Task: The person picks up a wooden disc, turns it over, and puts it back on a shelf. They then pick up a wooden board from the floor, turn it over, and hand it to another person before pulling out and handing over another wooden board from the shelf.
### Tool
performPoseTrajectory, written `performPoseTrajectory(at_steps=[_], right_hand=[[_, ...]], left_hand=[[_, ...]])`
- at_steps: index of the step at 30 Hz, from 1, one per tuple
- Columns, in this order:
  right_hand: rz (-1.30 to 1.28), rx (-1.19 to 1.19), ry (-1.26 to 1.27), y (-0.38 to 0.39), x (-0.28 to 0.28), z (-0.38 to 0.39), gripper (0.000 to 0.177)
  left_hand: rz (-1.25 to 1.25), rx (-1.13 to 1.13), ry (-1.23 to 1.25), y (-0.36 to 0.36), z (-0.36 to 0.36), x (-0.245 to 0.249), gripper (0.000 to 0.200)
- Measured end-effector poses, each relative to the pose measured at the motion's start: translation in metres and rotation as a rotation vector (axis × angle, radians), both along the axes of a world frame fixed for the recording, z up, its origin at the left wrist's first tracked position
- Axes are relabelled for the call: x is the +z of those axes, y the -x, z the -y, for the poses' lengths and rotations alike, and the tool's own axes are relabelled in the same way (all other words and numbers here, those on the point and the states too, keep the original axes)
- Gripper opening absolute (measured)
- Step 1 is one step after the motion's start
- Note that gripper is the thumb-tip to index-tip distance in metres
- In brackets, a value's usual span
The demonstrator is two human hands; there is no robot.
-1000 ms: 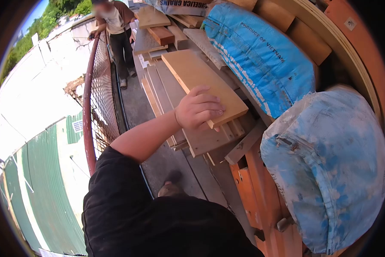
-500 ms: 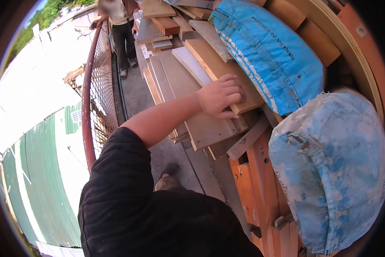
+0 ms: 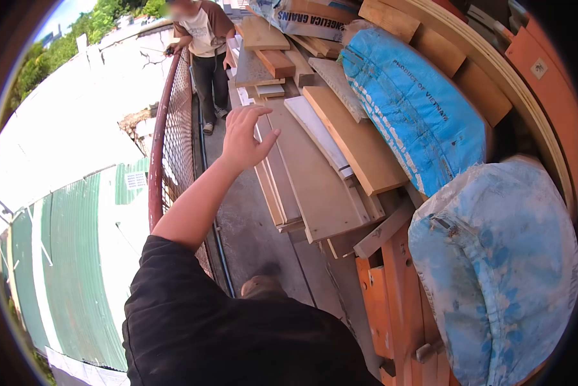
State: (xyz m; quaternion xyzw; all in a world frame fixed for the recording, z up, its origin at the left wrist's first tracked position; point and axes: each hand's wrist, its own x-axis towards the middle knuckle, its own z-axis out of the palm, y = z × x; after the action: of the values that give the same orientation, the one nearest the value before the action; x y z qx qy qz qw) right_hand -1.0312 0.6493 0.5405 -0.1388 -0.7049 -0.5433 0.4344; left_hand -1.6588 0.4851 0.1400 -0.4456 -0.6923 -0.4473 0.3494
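My left hand (image 3: 245, 138) is raised over the left edge of a stack of boards, with its fingers loosely curved and the thumb apart. Nothing is in it. Below and beside it lies a long grey-brown board (image 3: 308, 183). A white-faced board (image 3: 318, 132) and a thick light-brown plank (image 3: 356, 145) rest further right on the stack. My right hand is out of view.
A blue sack (image 3: 417, 106) and a pale blue-white sack (image 3: 495, 264) lie along the right. Orange beams (image 3: 398, 302) stand beneath. A mesh railing (image 3: 178, 122) borders the concrete walkway (image 3: 241, 212), where another person (image 3: 205, 58) stands ahead.
My left hand has come off the thick plank and moved left and up, its fingers now free. The view has shifted, showing more of the other person.
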Motion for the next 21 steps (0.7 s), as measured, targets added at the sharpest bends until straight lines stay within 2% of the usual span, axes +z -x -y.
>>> performPoseTrajectory(at_steps=[1, 3, 5, 7, 10, 13, 14, 17, 18, 21], right_hand=[[0.019, -0.025, -0.038, 0.001, 0.001, 0.001, 0.037], [0.062, -0.076, -0.114, 0.006, 0.003, 0.005, 0.035], [-0.039, -0.086, -0.008, 0.012, 0.006, 0.012, 0.033], [-0.082, -0.134, 0.012, 0.024, 0.014, 0.019, 0.031], [-0.087, -0.231, -0.085, 0.048, 0.041, 0.029, 0.029], [-0.121, -0.296, -0.146, 0.074, 0.077, 0.027, 0.029], [-0.143, -0.316, -0.137, 0.083, 0.089, 0.026, 0.029], [-0.235, -0.29, -0.036, 0.114, 0.103, 0.022, 0.03], [-0.266, -0.268, 0.008, 0.125, 0.108, 0.021, 0.031], [-0.323, -0.291, -0.032, 0.136, 0.117, 0.014, 0.03]], left_hand=[[0.013, 0.141, 0.02, 0.015, 0.013, 0.001, 0.045], [0.228, 0.242, 0.014, 0.049, 0.035, -0.002, 0.046], [0.355, 0.328, -0.013, 0.091, 0.055, -0.012, 0.049], [0.369, 0.589, 0.225, 0.126, 0.077, -0.016, 0.06], [0.563, 0.621, 0.583, 0.177, 0.108, -0.009, 0.079], [0.639, 0.668, 0.561, 0.204, 0.119, -0.01, 0.076], [0.806, 0.691, 0.628, 0.209, 0.121, 0.0, 0.066], [0.846, 0.818, 0.66, 0.27, 0.128, -0.041, 0.062], [0.947, 0.796, 0.584, 0.283, 0.13, -0.047, 0.072], [0.981, 0.677, 0.571, 0.319, 0.139, -0.083, 0.088]])
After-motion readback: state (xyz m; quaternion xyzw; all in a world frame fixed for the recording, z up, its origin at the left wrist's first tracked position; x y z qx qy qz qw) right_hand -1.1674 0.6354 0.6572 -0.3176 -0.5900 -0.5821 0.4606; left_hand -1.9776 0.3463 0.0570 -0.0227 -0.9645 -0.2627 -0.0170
